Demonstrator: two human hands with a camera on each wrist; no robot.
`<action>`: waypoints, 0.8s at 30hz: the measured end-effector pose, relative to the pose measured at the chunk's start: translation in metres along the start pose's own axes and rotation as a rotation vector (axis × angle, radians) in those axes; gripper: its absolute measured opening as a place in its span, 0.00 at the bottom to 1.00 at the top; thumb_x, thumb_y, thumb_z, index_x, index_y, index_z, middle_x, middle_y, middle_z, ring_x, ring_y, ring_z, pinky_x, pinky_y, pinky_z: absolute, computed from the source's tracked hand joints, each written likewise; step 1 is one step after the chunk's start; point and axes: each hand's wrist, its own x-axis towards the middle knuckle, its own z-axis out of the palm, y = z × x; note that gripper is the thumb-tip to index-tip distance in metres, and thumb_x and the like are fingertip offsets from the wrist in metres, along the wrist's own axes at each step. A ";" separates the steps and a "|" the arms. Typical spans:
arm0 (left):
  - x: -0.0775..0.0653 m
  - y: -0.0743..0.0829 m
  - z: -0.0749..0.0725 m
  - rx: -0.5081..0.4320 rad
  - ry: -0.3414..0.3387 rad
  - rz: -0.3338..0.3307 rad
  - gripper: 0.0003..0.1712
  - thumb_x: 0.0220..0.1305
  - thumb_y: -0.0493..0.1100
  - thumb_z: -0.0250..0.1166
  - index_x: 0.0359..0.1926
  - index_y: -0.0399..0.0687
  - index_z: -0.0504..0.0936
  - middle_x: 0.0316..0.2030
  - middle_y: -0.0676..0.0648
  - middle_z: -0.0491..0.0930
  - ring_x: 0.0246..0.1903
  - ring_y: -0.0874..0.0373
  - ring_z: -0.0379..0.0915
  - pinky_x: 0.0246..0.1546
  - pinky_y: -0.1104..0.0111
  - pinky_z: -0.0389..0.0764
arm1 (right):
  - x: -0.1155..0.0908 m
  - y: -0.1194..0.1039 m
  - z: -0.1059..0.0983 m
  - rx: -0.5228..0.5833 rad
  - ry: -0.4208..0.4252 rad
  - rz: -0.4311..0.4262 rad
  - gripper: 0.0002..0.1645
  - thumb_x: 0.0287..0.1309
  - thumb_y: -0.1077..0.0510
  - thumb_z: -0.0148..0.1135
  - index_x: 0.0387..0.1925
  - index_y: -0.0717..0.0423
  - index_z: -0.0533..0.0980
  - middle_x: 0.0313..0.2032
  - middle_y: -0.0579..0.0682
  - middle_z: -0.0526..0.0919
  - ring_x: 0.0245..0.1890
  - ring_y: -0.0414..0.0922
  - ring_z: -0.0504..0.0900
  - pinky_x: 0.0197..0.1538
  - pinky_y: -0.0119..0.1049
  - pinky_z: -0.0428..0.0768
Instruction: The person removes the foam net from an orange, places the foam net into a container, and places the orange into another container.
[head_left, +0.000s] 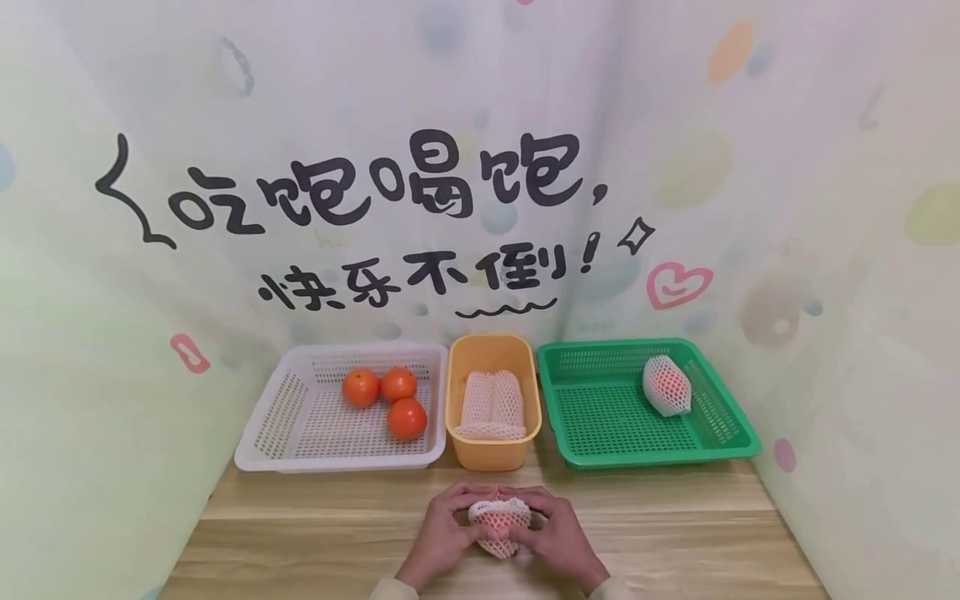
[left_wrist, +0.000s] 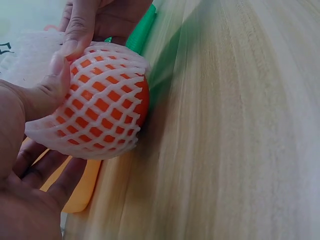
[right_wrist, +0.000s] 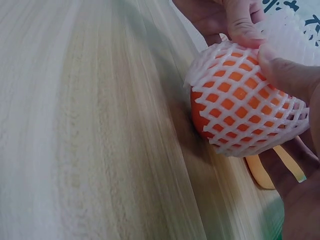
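Note:
Between my two hands, low over the wooden table, is a tomato inside a white foam net sleeve. My left hand grips it from the left, thumb on the near side and fingers curled round the far side. From the right, my right hand grips the same sleeve in the same way. In both wrist views the thumbs press close together on the netting. A strip of bare tomato skin shows past the sleeve's edge, while loose netting stands out at the other end.
Behind my hands stands a yellow bin with foam net sleeves in it. At left, a white basket holds three bare tomatoes. The green basket at right holds one netted tomato. A printed curtain hangs behind.

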 end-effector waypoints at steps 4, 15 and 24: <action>0.001 0.003 -0.001 0.025 0.015 0.041 0.26 0.43 0.49 0.74 0.48 0.51 0.83 0.46 0.55 0.80 0.48 0.61 0.75 0.55 0.69 0.72 | 0.002 -0.014 0.001 0.023 0.044 -0.007 0.22 0.43 0.56 0.73 0.45 0.52 0.82 0.48 0.47 0.83 0.49 0.45 0.79 0.55 0.33 0.75; 0.004 0.000 0.001 0.037 0.057 0.103 0.17 0.49 0.49 0.71 0.42 0.55 0.85 0.43 0.55 0.82 0.45 0.61 0.77 0.46 0.70 0.78 | 0.006 -0.046 -0.008 0.053 0.028 0.130 0.20 0.47 0.61 0.70 0.46 0.54 0.81 0.45 0.48 0.84 0.48 0.43 0.79 0.56 0.37 0.73; -0.002 -0.002 -0.002 -0.015 -0.087 -0.091 0.35 0.43 0.50 0.75 0.56 0.62 0.75 0.52 0.57 0.75 0.51 0.62 0.72 0.49 0.70 0.77 | 0.004 -0.011 -0.006 0.088 -0.037 0.164 0.25 0.46 0.55 0.72 0.50 0.49 0.78 0.47 0.45 0.81 0.50 0.42 0.78 0.57 0.40 0.75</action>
